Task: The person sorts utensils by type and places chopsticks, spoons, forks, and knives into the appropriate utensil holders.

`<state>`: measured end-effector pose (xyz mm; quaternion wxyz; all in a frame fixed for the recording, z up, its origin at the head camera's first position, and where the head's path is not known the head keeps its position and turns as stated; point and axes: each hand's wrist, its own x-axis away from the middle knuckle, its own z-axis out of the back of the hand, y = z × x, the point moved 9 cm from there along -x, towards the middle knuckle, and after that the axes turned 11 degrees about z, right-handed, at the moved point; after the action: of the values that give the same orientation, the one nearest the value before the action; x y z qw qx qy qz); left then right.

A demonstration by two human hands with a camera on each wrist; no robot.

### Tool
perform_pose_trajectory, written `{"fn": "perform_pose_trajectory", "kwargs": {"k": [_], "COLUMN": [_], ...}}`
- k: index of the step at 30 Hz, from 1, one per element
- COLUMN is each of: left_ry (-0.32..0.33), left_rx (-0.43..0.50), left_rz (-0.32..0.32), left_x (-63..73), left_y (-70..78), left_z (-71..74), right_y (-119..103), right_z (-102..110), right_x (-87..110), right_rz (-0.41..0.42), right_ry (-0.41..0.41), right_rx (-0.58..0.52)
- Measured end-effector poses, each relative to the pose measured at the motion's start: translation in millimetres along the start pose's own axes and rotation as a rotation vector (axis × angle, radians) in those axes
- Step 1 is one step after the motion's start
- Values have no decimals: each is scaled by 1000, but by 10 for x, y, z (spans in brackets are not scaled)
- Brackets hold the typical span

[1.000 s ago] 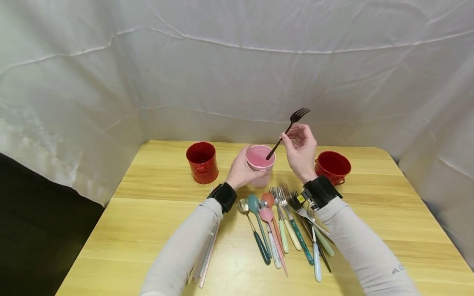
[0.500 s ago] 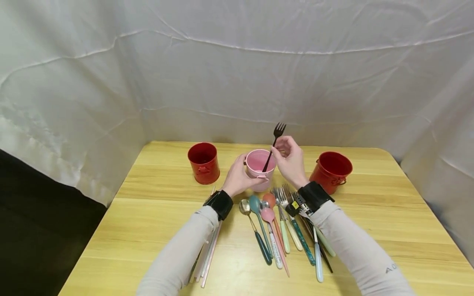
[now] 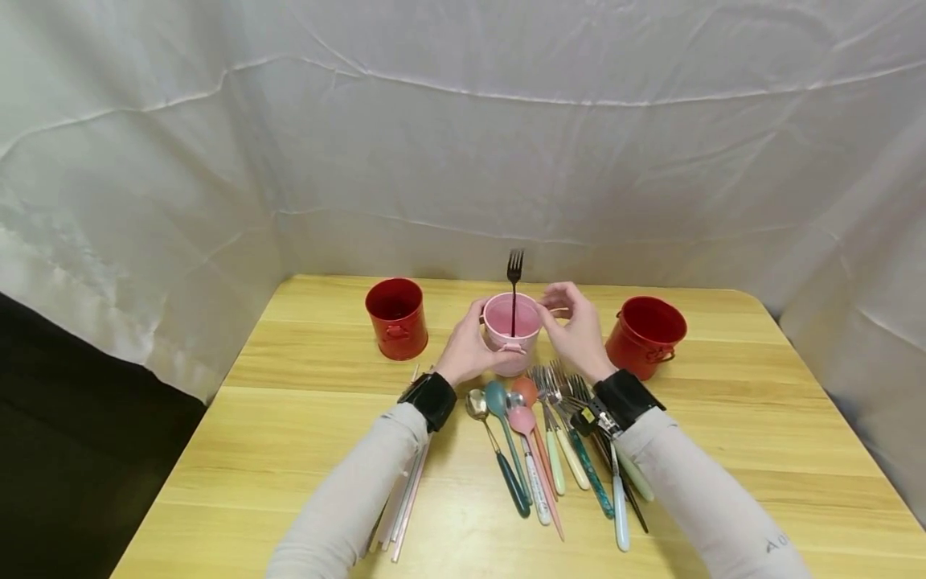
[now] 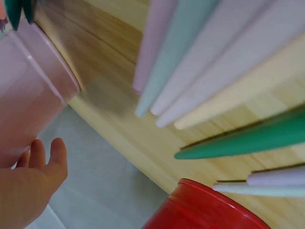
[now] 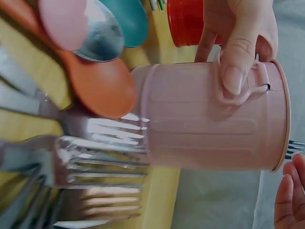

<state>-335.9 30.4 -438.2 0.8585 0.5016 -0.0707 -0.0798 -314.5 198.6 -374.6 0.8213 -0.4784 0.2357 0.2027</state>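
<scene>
My left hand (image 3: 466, 350) grips a small pink metal bucket (image 3: 512, 366) from its left side. In the right wrist view its thumb lies over the bucket's handle fitting. A black fork (image 3: 514, 277) stands upright in the bucket, tines up above the rim; its lower end is hidden inside. My right hand (image 3: 577, 334) is at the bucket's right rim, fingers loosely bent and apart from the fork. In the right wrist view the fork's tines (image 5: 296, 149) show beyond the rim, close to the right fingertips.
Red buckets stand left (image 3: 402, 334) and right (image 3: 637, 354) of the pink one. Several spoons (image 3: 521, 418) and forks (image 3: 553, 386) lie spread in front, partly under my right wrist. Slim pastel sticks (image 3: 408, 498) lie beside my left forearm. A pale curtain (image 3: 463, 161) hangs behind the table.
The black fork has come down and left into the pink bucket and now stands upright. My right hand has lowered with it, let go, and drawn slightly right.
</scene>
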Motion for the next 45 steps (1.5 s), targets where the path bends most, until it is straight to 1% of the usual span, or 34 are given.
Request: {"fn": "perform_pose_trajectory", "kwargs": {"k": [4,7,9,16,20,23,27,31,34,36,39,42,45], "left_ry": [-4,1,7,37,46,49,46,36,29,27,27,25,23], "left_rx": [62,102,107,38,9,1,8,11,15,25,38,41,38], "left_rz": [-5,-3,7,10,0,-8,-3,4,9,14,20,23,26], "left_x": [-35,-63,-85,-96,-89,-80,-81,-85,-82,-74,-64,-58,-60], "left_y": [47,85,85,70,61,63,61,58,57,57,58,56,52], "left_z": [-60,-114,-140,-113,-112,-116,-128,-147,-157,-153,-146,-141,-145], "right_y": [70,127,166,210,199,183,134,40,-2,7,49,77,90], "right_z": [121,225,288,466,565,640,712,738,723,697,654,623,607], "right_x": [152,300,403,750,954,1064,1167,1255,1323,1371,1438,1481,1509], "right_rz": [-31,-31,-24,79,101,110,142,199,215,197,145,113,105], "right_ry": [-44,-101,-150,-356,-439,-458,-443,-433,-460,-495,-543,-552,-542], "right_rx": [68,139,169,311,379,439,506,542,553,558,559,574,589]}}
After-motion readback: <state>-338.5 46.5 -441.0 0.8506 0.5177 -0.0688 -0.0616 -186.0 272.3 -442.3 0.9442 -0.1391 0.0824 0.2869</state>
